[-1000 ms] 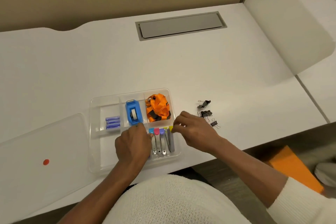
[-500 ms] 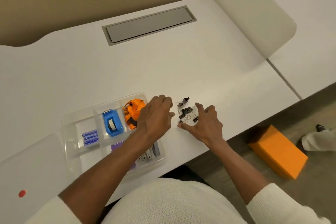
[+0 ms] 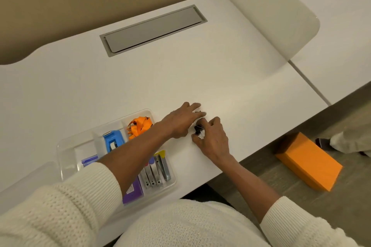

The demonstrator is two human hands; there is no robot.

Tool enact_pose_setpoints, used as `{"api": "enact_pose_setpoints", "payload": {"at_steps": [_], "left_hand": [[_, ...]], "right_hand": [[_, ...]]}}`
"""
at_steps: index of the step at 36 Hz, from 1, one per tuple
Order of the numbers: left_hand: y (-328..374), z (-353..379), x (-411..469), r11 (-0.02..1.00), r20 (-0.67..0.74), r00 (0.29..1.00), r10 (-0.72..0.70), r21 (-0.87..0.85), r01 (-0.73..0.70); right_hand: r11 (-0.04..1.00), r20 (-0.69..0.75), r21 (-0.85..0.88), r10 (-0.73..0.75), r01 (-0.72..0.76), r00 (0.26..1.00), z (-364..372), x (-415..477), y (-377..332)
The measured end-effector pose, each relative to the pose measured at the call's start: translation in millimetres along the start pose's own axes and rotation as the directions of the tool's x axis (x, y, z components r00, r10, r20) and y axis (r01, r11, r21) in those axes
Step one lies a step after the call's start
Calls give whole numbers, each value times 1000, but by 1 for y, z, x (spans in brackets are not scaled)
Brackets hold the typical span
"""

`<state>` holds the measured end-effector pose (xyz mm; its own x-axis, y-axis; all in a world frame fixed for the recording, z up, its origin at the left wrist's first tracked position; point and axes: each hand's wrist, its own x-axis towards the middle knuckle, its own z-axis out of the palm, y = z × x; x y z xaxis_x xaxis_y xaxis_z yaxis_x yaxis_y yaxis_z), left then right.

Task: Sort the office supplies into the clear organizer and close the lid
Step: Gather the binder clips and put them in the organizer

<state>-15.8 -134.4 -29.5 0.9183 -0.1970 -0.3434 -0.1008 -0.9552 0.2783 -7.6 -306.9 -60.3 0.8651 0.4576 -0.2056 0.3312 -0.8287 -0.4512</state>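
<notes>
On the white desk (image 3: pixel 180 78), both hands meet just right of the clear organizer (image 3: pixel 66 158). The left hand (image 3: pixel 181 121) lies flat with fingers stretched, cupping the black binder clips (image 3: pixel 198 129); the right hand (image 3: pixel 212 138) curls round them from the near side, fingers bent onto the pile. Whether any clip is actually pinched cannot be told. The organizer holds a blue tape dispenser (image 3: pixel 113 140), an orange lanyard (image 3: pixel 139 126), staple removers (image 3: pixel 158 168), a purple box (image 3: pixel 133 191) and a blue-labelled pack (image 3: pixel 88 161); their print is too blurred to read.
</notes>
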Motion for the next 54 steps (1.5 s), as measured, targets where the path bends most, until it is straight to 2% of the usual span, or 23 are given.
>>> {"api": "enact_pose_setpoints", "payload": {"at_steps": [5, 11, 17, 21, 25, 34, 37, 41, 46, 51, 54], "left_hand": [[0, 1, 0, 995, -25, 999, 37, 97, -34], [-1, 5, -4, 998, -72, 996, -52, -45, 49], [-1, 6, -6, 995, -111, 991, -78, -64, 71], [0, 3, -7, 974, -114, 984, -137, -196, 113], [3, 0, -9, 911, -162, 960, -227, -385, 151], [14, -13, -46, 765, -259, 896, -361, -631, 125], [11, -10, -64, 711, -277, 861, -427, -691, 131], [6, -8, -92, 634, -281, 797, -534, -757, 158], [-3, -4, -139, 417, -215, 656, -724, -893, 168], [-8, 1, -194, 388, -228, 518, -825, -894, 224], [-9, 8, -227, 349, -225, 434, -872, -908, 230]], "right_hand": [[998, -16, 44, 52, -51, 999, -8, 2, 8], [998, -21, 18, 66, -66, 998, -15, 5, 8], [995, 35, -99, 31, -28, 999, -16, 7, 0], [992, 80, -125, 17, -7, 997, -18, 10, 1], [987, 124, -159, 27, -7, 992, -19, 14, 2], [995, 171, -94, 58, -43, 984, -20, 23, -12], [996, 201, -24, 84, -81, 976, -22, 26, -17], [967, 265, 134, 175, -216, 948, -31, 33, -21], [943, 278, 222, 181, -247, 943, -36, 39, -22], [869, 323, 417, 131, -266, 937, -41, 40, -28], [839, 318, 495, 67, -226, 946, -50, 40, -43]]}}
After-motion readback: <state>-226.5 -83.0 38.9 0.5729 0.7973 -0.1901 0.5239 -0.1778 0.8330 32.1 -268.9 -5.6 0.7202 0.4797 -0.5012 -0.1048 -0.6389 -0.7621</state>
